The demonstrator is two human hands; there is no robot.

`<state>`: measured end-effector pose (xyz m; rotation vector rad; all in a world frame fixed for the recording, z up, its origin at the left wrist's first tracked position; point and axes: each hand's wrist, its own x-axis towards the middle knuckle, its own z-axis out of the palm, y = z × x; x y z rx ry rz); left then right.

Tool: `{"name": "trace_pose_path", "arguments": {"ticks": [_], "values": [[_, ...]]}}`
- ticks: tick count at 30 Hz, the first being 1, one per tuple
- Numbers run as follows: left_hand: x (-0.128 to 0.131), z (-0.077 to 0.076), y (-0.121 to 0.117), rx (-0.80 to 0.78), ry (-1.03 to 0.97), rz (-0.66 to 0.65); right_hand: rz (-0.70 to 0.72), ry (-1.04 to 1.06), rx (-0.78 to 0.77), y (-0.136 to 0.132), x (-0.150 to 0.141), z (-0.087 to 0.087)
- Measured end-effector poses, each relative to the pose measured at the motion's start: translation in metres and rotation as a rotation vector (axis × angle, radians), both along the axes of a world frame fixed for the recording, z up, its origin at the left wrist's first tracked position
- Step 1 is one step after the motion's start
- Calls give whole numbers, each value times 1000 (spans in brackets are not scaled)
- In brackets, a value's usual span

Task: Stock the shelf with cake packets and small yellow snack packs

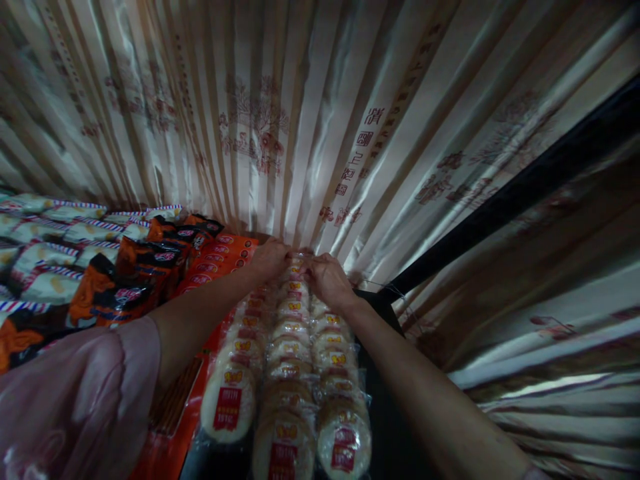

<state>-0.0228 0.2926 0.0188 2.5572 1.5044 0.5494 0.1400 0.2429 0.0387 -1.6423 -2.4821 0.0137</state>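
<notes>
Both hands at the far end of the middle row of wrapped round cakes

Head view: person leaning over a dark table (393, 400), arms reaching toward 12 o'clock. Left hand (273, 259) at the far tip of the middle row (290, 350), on its 11 o'clock side; fingers bent inward, grip partly hidden, can't tell if closed on a packet. Right hand (326, 277) on the 1 o'clock side of the same tip, fingers curled toward the end packet; can't tell if pinching or just touching.

Cakes: clear wrappers, red and yellow print, overlapping in three rows running from 6 to 12 o'clock. Left row (229, 400) on the 9 o'clock side of the middle one, right row (344, 437) on the 3 o'clock side. Near ends of the rows at 6 o'clock, between the forearms.

At 10 o'clock from the cakes, flat red-orange packs (215, 260); one more pack (177, 400) at 8 o'clock with brown sticks in its window. Further out, orange-and-black bags (113, 293), then pale packets with striped edges (85, 230). Pleated printed curtain (250, 67) behind, across 10 to 3 o'clock. Black pole (500, 193) slants up toward 2 o'clock. Pink sleeve (85, 393) on the left arm. Picture dim, small print unreadable.
</notes>
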Motion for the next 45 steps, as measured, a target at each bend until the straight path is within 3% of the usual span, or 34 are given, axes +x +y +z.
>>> {"name": "trace_pose_path", "arguments": {"ticks": [11,17,20,26,36,45], "values": [[-6,9,-9,142,133,-200,-103,-24,45,-1,-6,3],[-2,6,-14,100,125,-141,-74,26,120,-5,-4,3],[-1,6,-16,71,132,-100,28,70,141,-10,0,3],[-1,7,-18,52,138,-58,259,55,13,-14,5,-4],[0,10,-23,51,129,-39,196,-31,-108,-17,2,0],[-1,8,-23,61,115,-52,210,-1,-38,-22,3,-3]]}}
